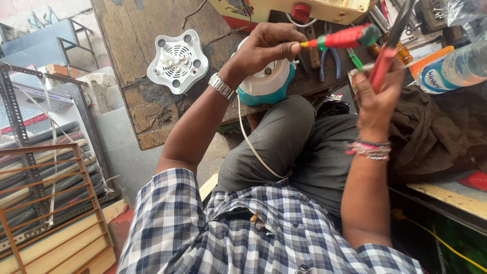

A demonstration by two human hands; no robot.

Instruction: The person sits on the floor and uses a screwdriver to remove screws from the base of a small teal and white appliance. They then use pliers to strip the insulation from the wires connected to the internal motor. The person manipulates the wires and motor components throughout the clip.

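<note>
Left hand: the left hand (266,48) rests over the appliance base (267,83), fingers curled, pinching the yellow shaft end of the screwdriver (345,37) between thumb and forefinger.
Right hand: the right hand (374,99) is raised, palm toward the camera, fingers closed around the red-handled tool (385,58), whose dark upper part points up and away.
Screwdriver: red grip with a green cap, lying almost level above the desk (137,109); probably light and stiff, best held at the ribbed grip, since the thin shaft would likely slip.
Appliance base: white and teal, round, at the desk's near edge above the knee, a white cord (253,149) trailing down from it; plastic shell, likely light but crackable, so steady it by the rim.
Arm pose: the left forearm reaches forward with a metal watch (222,87) at the wrist; the right elbow is bent upward, with beaded bracelets (369,149) on the wrist.
Nearby: a white star-shaped cover (177,61) lies apart to the left; blue-handled pliers (329,58) lie beyond the base.
</note>
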